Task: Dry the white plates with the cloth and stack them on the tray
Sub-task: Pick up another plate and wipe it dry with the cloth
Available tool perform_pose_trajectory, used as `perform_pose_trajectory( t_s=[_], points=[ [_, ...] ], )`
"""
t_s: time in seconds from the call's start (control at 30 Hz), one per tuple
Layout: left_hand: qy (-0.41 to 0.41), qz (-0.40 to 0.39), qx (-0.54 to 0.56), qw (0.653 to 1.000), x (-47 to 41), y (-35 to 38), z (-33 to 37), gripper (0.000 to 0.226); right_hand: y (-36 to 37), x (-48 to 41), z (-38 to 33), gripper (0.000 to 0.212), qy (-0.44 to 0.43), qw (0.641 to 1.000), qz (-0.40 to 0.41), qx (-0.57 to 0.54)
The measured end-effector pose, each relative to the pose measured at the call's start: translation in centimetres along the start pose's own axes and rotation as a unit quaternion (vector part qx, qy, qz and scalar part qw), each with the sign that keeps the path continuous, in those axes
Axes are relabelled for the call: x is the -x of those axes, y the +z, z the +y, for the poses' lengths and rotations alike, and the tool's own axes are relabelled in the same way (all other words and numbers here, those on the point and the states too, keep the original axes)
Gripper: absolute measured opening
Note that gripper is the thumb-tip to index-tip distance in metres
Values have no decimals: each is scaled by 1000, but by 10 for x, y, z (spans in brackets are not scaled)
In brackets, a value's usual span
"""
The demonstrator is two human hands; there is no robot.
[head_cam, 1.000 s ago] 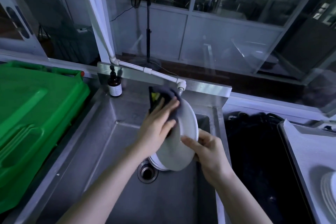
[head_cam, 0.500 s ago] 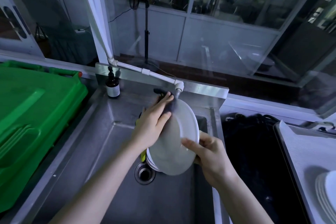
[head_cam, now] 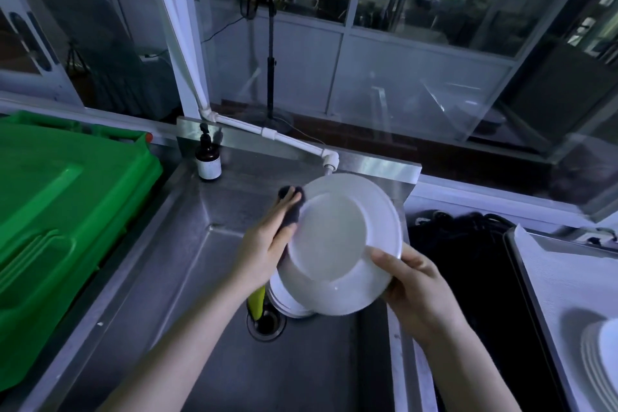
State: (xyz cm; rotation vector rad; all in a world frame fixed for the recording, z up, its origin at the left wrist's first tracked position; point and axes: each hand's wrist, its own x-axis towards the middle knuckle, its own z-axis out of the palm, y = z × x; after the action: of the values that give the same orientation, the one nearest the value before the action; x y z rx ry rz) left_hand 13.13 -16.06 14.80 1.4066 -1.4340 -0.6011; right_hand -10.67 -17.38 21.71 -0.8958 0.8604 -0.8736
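White plate (head_cam: 337, 244), dark cloth (head_cam: 292, 214), green bin (head_cam: 67, 197)

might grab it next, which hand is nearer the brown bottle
Left. The left hand, holding the cloth, is right of the brown bottle, nearer the camera; the right hand grips the plate farther right.
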Motion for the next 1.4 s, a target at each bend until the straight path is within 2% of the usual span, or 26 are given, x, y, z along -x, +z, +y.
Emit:
perform_pose_trajectory(
  t_s=[0.13,0.3,0.37,0.5,0.67,0.77,0.8,0.9,0.97,1.03,1.07,1.13,1.23,1.3,1.4],
  points=[
    [1,11,53,999,39,24,3,52,-10,-5,-5,24,-5,996,46,-77],
    [81,57,-53,994,38,54,24,55,0,-15,-2,32,-9,989,87,-121],
    [55,57,-11,997,32,50,17,56,2,-13,-4,34,-15,989,83,-120],
    [-47,72,98,992,25,30,6,53,-1,-7,-13,32,-19,994,44,-98],
    [-19,-8,82,996,-5,4,22,50,-4,-8,-21,24,11,998,13,-53],
    [30,-31,1,999,-26,-6,38,52,-1,-9,-17,63,38,999,-27,-11],
    [59,-44,-47,996,-29,-7,42,52,1,-8,-16,65,46,998,-31,-4],
    [97,-76,-111,986,-29,-7,43,53,7,-8,-16,40,59,998,-21,-9],
    [70,-54,-81,993,-24,-8,38,52,7,-12,-17,42,58,998,-15,-16],
    [29,-8,-44,999,-11,-10,33,49,6,-14,-18,57,45,998,-8,-33],
    [9,15,-32,999,-2,-11,32,48,5,-15,-19,57,39,998,5,-48],
    [-7,46,-22,999,18,-4,29,50,5,-19,-17,41,27,995,38,-90],
    [42,46,-37,997,44,24,27,50,12,-25,-8,28,8,985,77,-152],
    [96,33,-107,989,54,43,29,53,18,-28,-1,19,5,981,100,-168],
    [137,-3,-185,973,58,54,43,54,26,-32,8,25,17,975,128,-180]
  ],
)
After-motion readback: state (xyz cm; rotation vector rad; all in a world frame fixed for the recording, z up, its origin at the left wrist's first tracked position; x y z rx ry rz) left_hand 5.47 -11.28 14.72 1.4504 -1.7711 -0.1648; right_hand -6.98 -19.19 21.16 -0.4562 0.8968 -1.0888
